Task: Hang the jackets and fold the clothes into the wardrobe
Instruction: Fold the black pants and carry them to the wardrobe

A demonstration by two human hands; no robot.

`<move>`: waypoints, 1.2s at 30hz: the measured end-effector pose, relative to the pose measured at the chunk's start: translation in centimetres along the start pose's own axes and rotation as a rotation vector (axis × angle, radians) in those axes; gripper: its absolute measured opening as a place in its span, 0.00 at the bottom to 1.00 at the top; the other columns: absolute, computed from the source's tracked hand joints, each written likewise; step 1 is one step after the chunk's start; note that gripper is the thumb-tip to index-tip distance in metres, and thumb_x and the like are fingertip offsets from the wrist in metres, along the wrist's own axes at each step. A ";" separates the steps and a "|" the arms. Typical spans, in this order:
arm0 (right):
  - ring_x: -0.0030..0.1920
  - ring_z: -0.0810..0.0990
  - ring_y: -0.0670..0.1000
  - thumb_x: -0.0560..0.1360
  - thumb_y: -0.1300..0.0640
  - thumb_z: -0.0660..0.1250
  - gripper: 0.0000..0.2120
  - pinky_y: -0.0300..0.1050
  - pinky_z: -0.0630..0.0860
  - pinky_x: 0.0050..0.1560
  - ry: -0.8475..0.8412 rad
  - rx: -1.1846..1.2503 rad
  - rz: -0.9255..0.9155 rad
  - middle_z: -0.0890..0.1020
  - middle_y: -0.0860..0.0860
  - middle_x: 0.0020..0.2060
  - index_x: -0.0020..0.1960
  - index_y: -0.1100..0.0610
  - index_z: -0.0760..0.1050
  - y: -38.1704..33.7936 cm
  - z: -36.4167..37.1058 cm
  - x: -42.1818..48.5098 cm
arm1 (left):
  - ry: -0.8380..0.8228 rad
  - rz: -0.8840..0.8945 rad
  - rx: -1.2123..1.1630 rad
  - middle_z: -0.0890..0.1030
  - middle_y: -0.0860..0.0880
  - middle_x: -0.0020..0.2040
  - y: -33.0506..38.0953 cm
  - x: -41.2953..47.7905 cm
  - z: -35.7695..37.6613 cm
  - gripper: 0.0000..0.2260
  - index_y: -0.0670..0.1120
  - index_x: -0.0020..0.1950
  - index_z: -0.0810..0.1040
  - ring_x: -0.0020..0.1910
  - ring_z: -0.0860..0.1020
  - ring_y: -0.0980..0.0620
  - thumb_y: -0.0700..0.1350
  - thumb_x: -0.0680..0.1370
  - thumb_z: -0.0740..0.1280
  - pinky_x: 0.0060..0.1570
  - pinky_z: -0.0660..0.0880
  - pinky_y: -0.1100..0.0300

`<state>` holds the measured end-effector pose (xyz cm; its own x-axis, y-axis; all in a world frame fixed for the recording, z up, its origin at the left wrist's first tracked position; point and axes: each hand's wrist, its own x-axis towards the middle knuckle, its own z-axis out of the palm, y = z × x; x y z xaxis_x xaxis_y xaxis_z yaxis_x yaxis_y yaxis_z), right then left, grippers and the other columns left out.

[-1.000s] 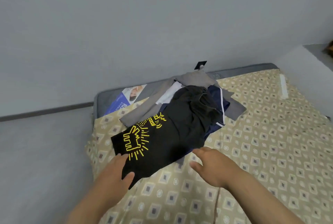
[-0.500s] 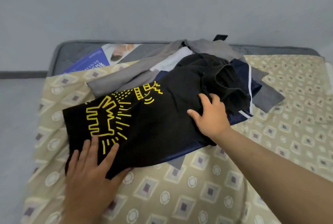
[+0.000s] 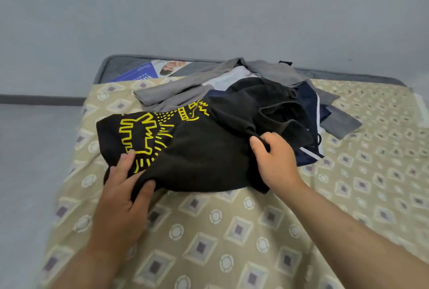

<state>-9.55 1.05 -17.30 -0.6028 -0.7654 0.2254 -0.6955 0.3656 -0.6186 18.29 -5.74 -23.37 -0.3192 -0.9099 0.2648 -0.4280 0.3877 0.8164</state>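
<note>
Bed: black T-shirt lies left-right; left hand, right hand gripping ends.

Lettering on the blue label seems too blurred to read.

Matt black cloth T-shirt lies on a smooth patterned cloth bedsheet.

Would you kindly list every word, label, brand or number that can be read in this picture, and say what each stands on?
Blue and white printed sheet on the grey mattress: white lettering, too blurred to read.
Black T-shirt with a yellow line drawing: figures only, no letters readable.
Nothing else in view shows writing.
</note>
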 end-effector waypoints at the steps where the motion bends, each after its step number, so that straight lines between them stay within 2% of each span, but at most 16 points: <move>1: 0.38 0.70 0.50 0.79 0.53 0.65 0.19 0.46 0.62 0.39 -0.004 0.025 -0.011 0.70 0.49 0.32 0.34 0.61 0.65 -0.8 -0.3 -1.3 | 0.001 0.017 -0.015 0.67 0.53 0.74 0.5 -1.1 -0.5 0.21 0.51 0.62 0.79 0.75 0.61 0.59 0.58 0.76 0.57 0.76 0.54 0.51; 4: 0.37 0.70 0.48 0.77 0.55 0.68 0.18 0.40 0.64 0.39 -0.013 0.075 -0.063 0.70 0.47 0.31 0.32 0.57 0.65 -3.2 -0.9 -5.5 | -0.002 0.125 0.043 0.73 0.53 0.69 1.4 -4.5 -2.4 0.28 0.44 0.60 0.82 0.71 0.68 0.54 0.64 0.79 0.56 0.75 0.55 0.54; 7: 0.33 0.68 0.45 0.74 0.55 0.69 0.20 0.36 0.63 0.36 -0.045 0.170 -0.105 0.68 0.44 0.28 0.30 0.51 0.61 -5.7 -1.6 -10.0 | -0.023 0.206 0.141 0.77 0.55 0.60 1.7 -8.2 -5.0 0.30 0.45 0.55 0.83 0.65 0.72 0.56 0.65 0.81 0.51 0.75 0.52 0.63; 11: 0.30 0.63 0.44 0.69 0.58 0.67 0.19 0.38 0.59 0.31 -0.166 0.355 -0.086 0.63 0.44 0.25 0.29 0.53 0.58 -8.7 -2.8 -16.4 | 0.070 0.135 0.147 0.83 0.54 0.51 3.4 -14.9 -8.4 0.32 0.46 0.41 0.86 0.61 0.75 0.63 0.66 0.80 0.51 0.70 0.56 0.73; 13: 0.30 0.60 0.44 0.64 0.59 0.65 0.17 0.40 0.56 0.31 -0.231 0.427 -0.087 0.61 0.44 0.26 0.28 0.54 0.56 -10.1 -3.4 -19.7 | 0.127 0.021 0.146 0.86 0.53 0.48 4.5 -18.5 -9.8 0.28 0.48 0.42 0.86 0.58 0.78 0.55 0.67 0.77 0.56 0.63 0.68 0.64; 14: 0.30 0.60 0.44 0.62 0.59 0.64 0.16 0.42 0.56 0.31 -0.263 0.461 -0.094 0.60 0.45 0.26 0.27 0.54 0.56 -10.8 -3.7 -21.5 | 0.135 -0.033 0.127 0.85 0.57 0.47 5.0 -20.2 -10.5 0.23 0.52 0.41 0.86 0.56 0.80 0.52 0.66 0.73 0.60 0.60 0.71 0.61; 16: 0.30 0.59 0.45 0.59 0.60 0.63 0.15 0.43 0.54 0.32 -0.322 0.496 -0.121 0.60 0.44 0.25 0.25 0.51 0.55 -11.9 -4.4 -24.8 | 0.115 -0.095 0.070 0.82 0.69 0.45 6.2 -23.3 -12.1 0.14 0.58 0.40 0.83 0.51 0.80 0.60 0.63 0.69 0.61 0.56 0.73 0.62; 19: 0.29 0.59 0.44 0.57 0.60 0.62 0.15 0.41 0.53 0.31 -0.432 0.505 -0.189 0.59 0.44 0.24 0.23 0.48 0.56 -13.0 -5.4 -29.5 | 0.171 -0.229 -0.198 0.81 0.65 0.47 8.7 -27.1 -14.3 0.12 0.63 0.43 0.80 0.49 0.79 0.62 0.63 0.65 0.63 0.50 0.74 0.66; 21: 0.28 0.62 0.44 0.56 0.56 0.62 0.12 0.39 0.55 0.31 -0.520 0.462 -0.263 0.63 0.43 0.22 0.21 0.47 0.58 -13.2 -5.8 -32.8 | 0.236 -0.376 -0.479 0.84 0.57 0.48 11.0 -29.2 -14.9 0.12 0.59 0.45 0.84 0.51 0.81 0.53 0.58 0.65 0.68 0.50 0.76 0.59; 23: 0.30 0.65 0.42 0.54 0.49 0.60 0.07 0.39 0.59 0.33 -0.618 0.391 -0.340 0.67 0.41 0.23 0.21 0.45 0.63 -12.8 -6.1 -36.0 | 0.162 -0.541 -0.754 0.85 0.48 0.50 12.7 -31.0 -14.7 0.16 0.53 0.52 0.83 0.53 0.82 0.46 0.50 0.65 0.75 0.47 0.78 0.52; 26: 0.33 0.66 0.40 0.57 0.49 0.59 0.03 0.41 0.66 0.39 -0.745 0.294 -0.513 0.69 0.39 0.25 0.26 0.44 0.66 -11.8 -6.9 -38.7 | 0.051 -0.630 -0.766 0.84 0.44 0.52 12.7 -33.3 -14.1 0.35 0.51 0.59 0.80 0.52 0.83 0.47 0.49 0.52 0.83 0.52 0.80 0.50; 27: 0.34 0.68 0.39 0.58 0.50 0.60 0.03 0.39 0.66 0.40 -0.784 0.275 -0.538 0.70 0.38 0.26 0.27 0.44 0.67 -11.6 -7.4 -39.0 | 0.056 -0.632 -0.730 0.84 0.43 0.52 12.6 -33.7 -13.9 0.33 0.50 0.58 0.80 0.53 0.83 0.46 0.46 0.54 0.82 0.54 0.79 0.52; 29: 0.39 0.74 0.39 0.61 0.53 0.61 0.05 0.34 0.68 0.44 -0.794 0.306 -0.535 0.75 0.39 0.32 0.33 0.44 0.72 -11.4 -8.2 -38.9 | 0.120 -0.658 -0.716 0.85 0.44 0.49 12.0 -34.0 -13.6 0.17 0.46 0.52 0.82 0.50 0.82 0.47 0.31 0.68 0.75 0.45 0.80 0.62; 31: 0.47 0.77 0.39 0.63 0.56 0.62 0.13 0.32 0.71 0.52 -0.665 0.384 -0.441 0.79 0.39 0.42 0.43 0.44 0.78 -10.9 -8.8 -38.0 | 0.209 -0.706 -0.730 0.84 0.40 0.48 11.4 -34.1 -13.6 0.16 0.42 0.48 0.81 0.46 0.81 0.46 0.23 0.73 0.64 0.40 0.79 0.62; 34: 0.53 0.77 0.41 0.69 0.57 0.62 0.16 0.35 0.70 0.59 -0.397 0.150 -0.283 0.78 0.42 0.49 0.55 0.48 0.79 -8.0 -9.5 -35.7 | 0.401 -0.789 -0.760 0.83 0.38 0.48 10.2 -34.5 -13.7 0.14 0.40 0.49 0.80 0.48 0.80 0.41 0.24 0.74 0.62 0.52 0.77 0.50; 36: 0.60 0.76 0.49 0.72 0.52 0.66 0.17 0.40 0.69 0.63 -0.545 -0.157 -0.182 0.76 0.47 0.55 0.61 0.50 0.77 -5.8 -10.0 -34.6 | 0.511 -0.826 -0.693 0.84 0.41 0.48 9.1 -35.0 -14.1 0.14 0.43 0.49 0.82 0.48 0.82 0.41 0.27 0.74 0.64 0.54 0.77 0.47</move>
<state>11.44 30.75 -13.96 -0.2100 -0.9694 -0.1271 -0.8434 0.2454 -0.4780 37.50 27.52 -17.96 0.2787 -0.8609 -0.4256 0.2520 -0.3621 0.8974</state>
